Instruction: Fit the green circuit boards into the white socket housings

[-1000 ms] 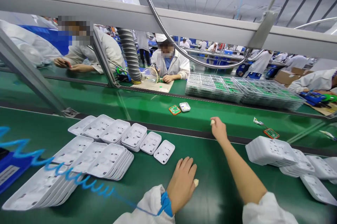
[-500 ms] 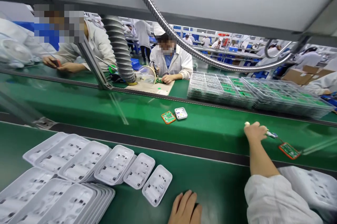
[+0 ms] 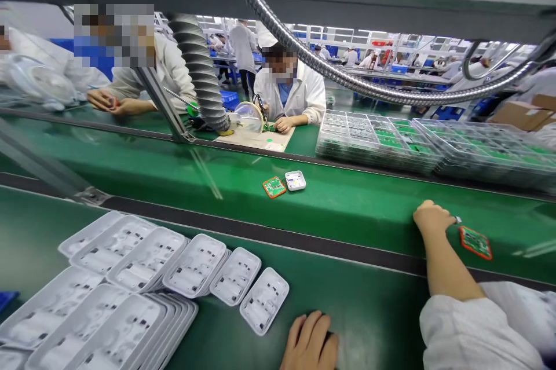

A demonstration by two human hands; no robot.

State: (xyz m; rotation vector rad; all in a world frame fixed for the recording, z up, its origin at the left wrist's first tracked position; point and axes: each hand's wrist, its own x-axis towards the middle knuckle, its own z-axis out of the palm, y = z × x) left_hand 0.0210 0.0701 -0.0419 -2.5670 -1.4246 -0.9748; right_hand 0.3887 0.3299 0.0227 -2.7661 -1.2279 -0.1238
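Bench [image 3: 369,300] spreads green around the left hand [image 3: 309,342], and beyond both hands runs the belt [image 3: 356,202], with clear trays [image 3: 377,141] holding green pieces past the right hand [image 3: 433,219]. A person [image 3: 290,95] in white sits across the belt, out ahead of the left hand. Left of that hand lie the covers [image 3: 195,266], white, insides up, in overlapping stacks that dwindle to one lying nearest the fingers. (A pale heap [image 3: 532,306] by the right sleeve is too blurred to name.) The left hand, cut off by the lower edge, rests with fingers loosely bent and a little apart, nothing visible in it. The right hand reaches over the belt, back up and fingers curled; a white tip [image 3: 457,220] pokes out at its far side, but whether it is gripped I cannot tell. Just right of that hand lies one orange-rimmed board [image 3: 476,242]; a second board [image 3: 274,187] lies well to its left, beside the small white case [image 3: 295,180]. As for progress, the covers look laid out, while both boards lie loose, outside the case; no board shows in the covers, and how much is finished cannot be judged.
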